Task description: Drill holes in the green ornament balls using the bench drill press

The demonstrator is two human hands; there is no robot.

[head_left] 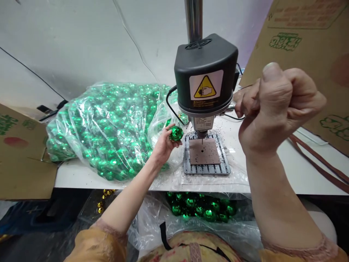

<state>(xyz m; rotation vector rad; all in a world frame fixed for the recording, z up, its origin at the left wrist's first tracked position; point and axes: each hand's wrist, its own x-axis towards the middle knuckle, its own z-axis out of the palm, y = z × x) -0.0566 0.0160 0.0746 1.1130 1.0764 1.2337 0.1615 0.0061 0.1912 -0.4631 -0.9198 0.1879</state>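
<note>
While the left hand [163, 147] pinches a shiny green faceted ball [177, 134] left of the thin metal drill bit [202, 141], the right hand [278, 105] curls tightly right of it, perhaps gripping something hidden; pinching well outside its path seems best.

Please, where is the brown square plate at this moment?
In the head view, the brown plate lies slightly right of centre, on the grey slotted base beneath the drill, right of the green ball in the left hand.
</note>
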